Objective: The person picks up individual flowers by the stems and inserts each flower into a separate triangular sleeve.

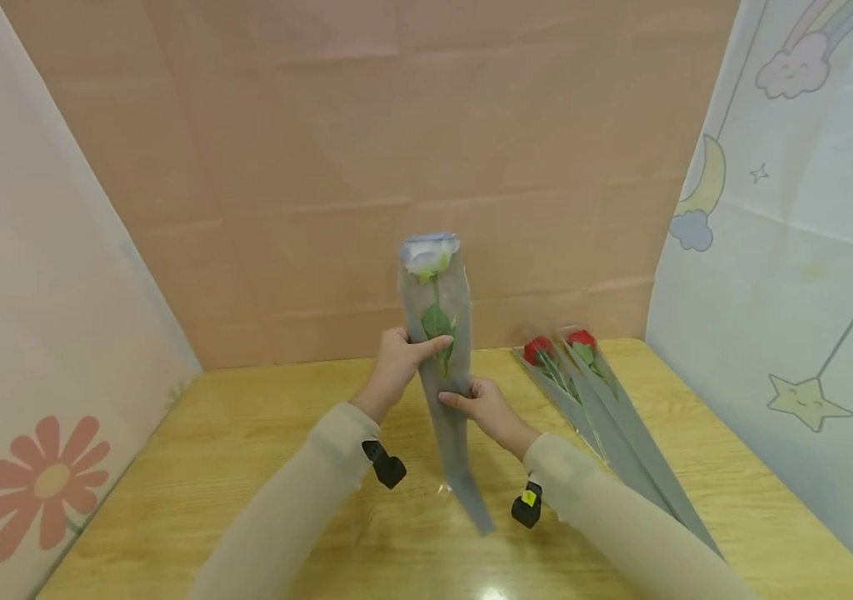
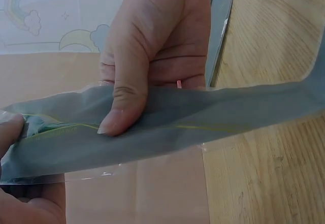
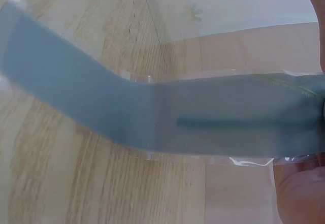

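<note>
A single pale blue and white artificial rose (image 1: 430, 254) in a long grey and clear plastic sleeve (image 1: 451, 446) is held up over the table, bloom at the top. Higher on the sleeve, my left hand (image 1: 400, 362) grips it near the green leaves, thumb across the front. Lower down, my right hand (image 1: 490, 408) pinches the sleeve, its thumb (image 2: 124, 107) flat on the front face in the left wrist view. Below both hands the sleeve's tail (image 3: 56, 66) bends to one side. Fingers behind the sleeve are mostly hidden.
Two red roses, one in a left sleeve (image 1: 539, 350) and one in a right sleeve (image 1: 582, 340), lie side by side on the wooden table (image 1: 246, 467), right of my hands. A brown-orange backdrop (image 1: 321, 167) stands behind, with printed panels on both sides.
</note>
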`<state>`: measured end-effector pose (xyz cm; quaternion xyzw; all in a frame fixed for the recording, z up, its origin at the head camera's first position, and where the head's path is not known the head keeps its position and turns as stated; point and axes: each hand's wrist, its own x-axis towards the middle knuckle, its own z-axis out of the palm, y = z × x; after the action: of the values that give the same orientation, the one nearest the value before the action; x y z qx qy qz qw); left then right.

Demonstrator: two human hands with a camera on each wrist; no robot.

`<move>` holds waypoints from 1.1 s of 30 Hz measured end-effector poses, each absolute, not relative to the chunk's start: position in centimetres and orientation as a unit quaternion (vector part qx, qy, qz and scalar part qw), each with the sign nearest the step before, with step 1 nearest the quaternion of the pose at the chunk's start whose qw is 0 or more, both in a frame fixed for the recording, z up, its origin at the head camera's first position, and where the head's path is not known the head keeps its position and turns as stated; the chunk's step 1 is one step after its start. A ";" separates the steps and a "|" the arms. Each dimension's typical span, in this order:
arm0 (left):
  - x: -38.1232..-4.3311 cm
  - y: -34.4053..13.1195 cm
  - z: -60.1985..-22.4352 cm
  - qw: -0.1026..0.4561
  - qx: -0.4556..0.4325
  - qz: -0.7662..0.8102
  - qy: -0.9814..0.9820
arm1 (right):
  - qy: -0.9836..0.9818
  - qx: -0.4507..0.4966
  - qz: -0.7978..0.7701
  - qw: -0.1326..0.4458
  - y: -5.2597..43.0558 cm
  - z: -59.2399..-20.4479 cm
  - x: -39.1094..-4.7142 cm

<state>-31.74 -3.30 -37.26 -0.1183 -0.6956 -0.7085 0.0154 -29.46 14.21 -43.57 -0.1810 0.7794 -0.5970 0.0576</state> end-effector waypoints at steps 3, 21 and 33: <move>-31.7 -3.2 -37.5 0.021 -0.113 -0.706 -0.698 | 0.780 -0.183 -0.596 0.057 14.2 -43.7 -29.5; -30.9 -2.1 -40.0 0.042 -0.124 -0.704 -0.698 | 0.790 -0.160 -0.592 -0.008 14.1 -42.0 -29.7; -31.8 -3.6 -35.5 0.172 -0.150 -0.750 -0.621 | 0.761 -0.154 -0.631 0.004 13.2 -42.7 -29.5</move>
<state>-31.83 -3.62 -35.50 -0.1498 -0.6209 -0.7499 0.1725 -29.47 13.24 -42.69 -0.1540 0.7606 -0.6307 0.0042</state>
